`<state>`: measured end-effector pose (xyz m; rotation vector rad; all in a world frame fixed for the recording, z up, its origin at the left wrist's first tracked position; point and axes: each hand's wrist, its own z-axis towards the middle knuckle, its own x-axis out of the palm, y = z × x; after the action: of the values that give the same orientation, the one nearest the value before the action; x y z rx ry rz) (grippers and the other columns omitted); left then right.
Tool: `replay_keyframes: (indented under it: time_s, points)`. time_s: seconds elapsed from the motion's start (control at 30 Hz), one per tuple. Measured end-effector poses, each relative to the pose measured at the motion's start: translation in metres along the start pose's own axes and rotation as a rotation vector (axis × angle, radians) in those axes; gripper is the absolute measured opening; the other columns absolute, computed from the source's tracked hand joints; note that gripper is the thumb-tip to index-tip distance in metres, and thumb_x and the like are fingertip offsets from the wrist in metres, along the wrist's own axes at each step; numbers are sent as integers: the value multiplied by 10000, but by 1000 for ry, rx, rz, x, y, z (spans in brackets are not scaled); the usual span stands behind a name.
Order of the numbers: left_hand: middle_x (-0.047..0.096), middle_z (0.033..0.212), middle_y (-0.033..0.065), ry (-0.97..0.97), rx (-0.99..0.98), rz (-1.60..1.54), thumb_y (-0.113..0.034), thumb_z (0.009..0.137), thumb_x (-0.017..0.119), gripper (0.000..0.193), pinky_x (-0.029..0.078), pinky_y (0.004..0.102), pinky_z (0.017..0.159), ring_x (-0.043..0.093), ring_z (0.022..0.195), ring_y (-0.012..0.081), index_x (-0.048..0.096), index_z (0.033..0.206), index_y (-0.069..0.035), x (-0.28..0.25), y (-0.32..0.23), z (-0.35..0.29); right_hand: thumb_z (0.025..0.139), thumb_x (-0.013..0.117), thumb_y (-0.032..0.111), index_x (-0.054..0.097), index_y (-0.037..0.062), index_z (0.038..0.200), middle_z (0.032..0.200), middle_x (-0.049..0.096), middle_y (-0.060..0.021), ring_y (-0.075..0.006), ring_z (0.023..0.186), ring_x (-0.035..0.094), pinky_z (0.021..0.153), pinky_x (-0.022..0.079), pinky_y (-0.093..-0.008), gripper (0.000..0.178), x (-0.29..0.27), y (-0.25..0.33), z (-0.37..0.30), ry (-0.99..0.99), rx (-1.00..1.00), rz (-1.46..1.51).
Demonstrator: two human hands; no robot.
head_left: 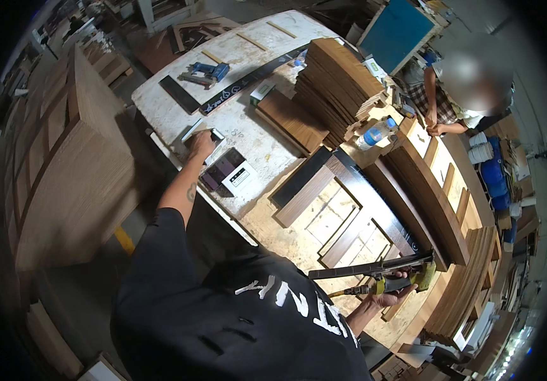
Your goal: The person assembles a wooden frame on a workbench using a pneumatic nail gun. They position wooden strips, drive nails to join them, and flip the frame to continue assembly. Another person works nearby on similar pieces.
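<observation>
My right hand is wrapped round a nail gun with a yellow-green body and a long black magazine that points left over the near edge of the table. An air hose fitting hangs at its lower end. At the table's left edge my left hand reaches with curled fingers into a small open white box; what its fingers pinch is hidden. Closer to me lie dark strips in a tray and a white labelled box. Brown boards form a frame in the middle of the table.
A tall stack of curved brown boards stands at the far middle, with a water bottle beside it. A blue nail gun lies at the far left. Across the table, another person's hands work. A large wooden panel stands left.
</observation>
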<state>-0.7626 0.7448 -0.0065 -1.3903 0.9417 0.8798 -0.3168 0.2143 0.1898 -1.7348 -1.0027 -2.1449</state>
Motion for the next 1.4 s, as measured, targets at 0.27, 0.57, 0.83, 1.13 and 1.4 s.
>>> replay_keyframes:
  time_s: [0.27, 0.57, 0.83, 1.13, 1.4]
  points:
    - [521, 1449, 210, 214, 190, 177, -159, 931, 641, 336, 517, 518, 995, 605, 1203, 412, 652, 1267, -139, 9, 36, 35, 1011, 650, 389, 556, -79, 1256, 1127, 624, -163, -203, 873, 678, 830, 610, -289, 537, -32, 13, -21, -28, -72, 129]
    - [589, 1258, 273, 129, 329, 191, -190, 891, 692, 435, 513, 530, 961, 612, 1123, 467, 589, 1303, -96, 0, 11, 14, 1015, 639, 390, 590, -51, 1252, 1048, 601, -192, -205, 1006, 600, 796, 608, -279, 503, -24, 11, -20, -46, -164, 113]
    - [711, 1087, 195, 219, 299, 100, -35, 861, 599, 340, 525, 505, 871, 661, 1054, 434, 590, 1186, -133, -29, -3, 9, 1017, 629, 417, 511, -47, 1334, 1107, 579, -189, -218, 979, 617, 846, 590, -307, 574, -54, 19, -21, 44, -82, 145]
    - [752, 898, 147, -35, 211, -397, -138, 803, 800, 277, 563, 390, 751, 730, 837, 290, 721, 1055, -55, -56, 10, 3, 1012, 644, 408, 440, -91, 1338, 1143, 567, -174, -238, 937, 654, 885, 597, -311, 630, -37, 13, -22, 51, -12, 169]
    - [758, 866, 141, -168, 162, -551, -198, 877, 772, 372, 549, 398, 703, 732, 755, 271, 648, 1201, -63, -114, -37, -2, 1022, 626, 402, 474, -86, 1322, 1124, 556, -189, -226, 939, 633, 881, 596, -323, 593, -42, 15, -15, 72, 12, 187]
